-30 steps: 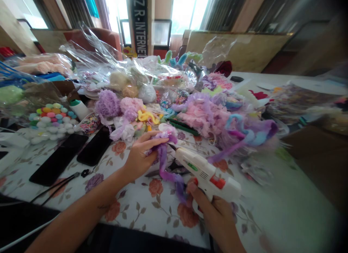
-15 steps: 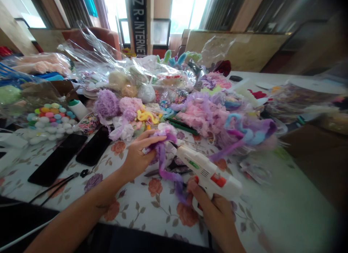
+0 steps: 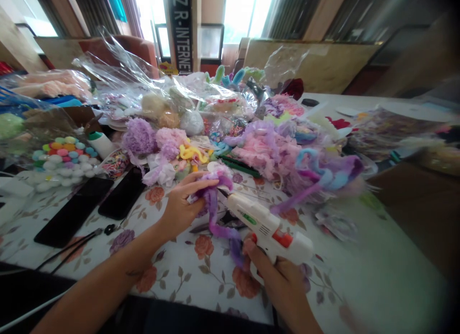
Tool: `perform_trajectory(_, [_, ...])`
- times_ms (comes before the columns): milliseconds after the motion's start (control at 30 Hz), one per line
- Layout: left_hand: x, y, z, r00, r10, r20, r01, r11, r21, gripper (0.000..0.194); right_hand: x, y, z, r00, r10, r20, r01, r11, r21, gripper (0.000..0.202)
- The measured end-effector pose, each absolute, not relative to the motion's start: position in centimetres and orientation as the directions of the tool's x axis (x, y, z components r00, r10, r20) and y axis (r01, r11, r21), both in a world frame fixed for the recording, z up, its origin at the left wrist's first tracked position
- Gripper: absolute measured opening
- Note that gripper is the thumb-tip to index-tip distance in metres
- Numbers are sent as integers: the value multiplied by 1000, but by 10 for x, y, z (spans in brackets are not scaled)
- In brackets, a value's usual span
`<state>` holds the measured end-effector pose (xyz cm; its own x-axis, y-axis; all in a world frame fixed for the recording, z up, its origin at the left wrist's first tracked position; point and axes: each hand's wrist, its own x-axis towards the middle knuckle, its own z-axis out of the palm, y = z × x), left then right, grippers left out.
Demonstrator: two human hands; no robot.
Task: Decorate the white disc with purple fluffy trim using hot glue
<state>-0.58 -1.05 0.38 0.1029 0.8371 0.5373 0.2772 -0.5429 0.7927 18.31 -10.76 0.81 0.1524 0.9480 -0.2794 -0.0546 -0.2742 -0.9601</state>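
My left hand (image 3: 183, 202) pinches a purple fuzzy piece (image 3: 224, 180) near the middle of the table. From it a purple fuzzy strip (image 3: 214, 219) hangs down toward my right hand. My right hand (image 3: 276, 276) is wrapped round the handle of a white glue gun (image 3: 266, 224) with a red part on its body. The gun's dark nozzle points up and left, close to the purple piece; whether it touches cannot be made out. Scissors (image 3: 230, 221) lie partly hidden behind the strip.
Two black phones (image 3: 74, 212) lie on the flowered cloth (image 3: 172, 271) at left, near a black cord. Pompoms (image 3: 66, 156), pink and purple fluff (image 3: 262, 147) and clear bags fill the back. A cardboard box (image 3: 417, 195) stands at right.
The glue gun and my right hand have shifted slightly to the left. My left hand keeps its grip on the purple piece. The whole view has moved a little.
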Motion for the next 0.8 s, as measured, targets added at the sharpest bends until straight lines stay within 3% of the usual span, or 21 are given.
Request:
perform_trajectory(433, [-7, -10, 3, 94, 851, 517, 245, -523, 816, 55, 182, -107, 4, 162, 936, -312, -159, -287, -945, 43])
perform_trajectory(567, [-7, -10, 5, 80, 853, 516, 257, -518, 816, 54, 186, -106, 4, 211, 929, -302, -13, -306, -952, 44])
perform_trajectory(700, [-6, -10, 5, 71, 856, 512, 245, -513, 823, 52, 193, -103, 5, 280, 955, -94, 226, -161, -961, 30])
perform_trajectory(800, [-7, -9, 6, 62, 863, 501, 234, -501, 833, 54, 195, -103, 5, 250, 968, -31, 285, -105, -953, 31])
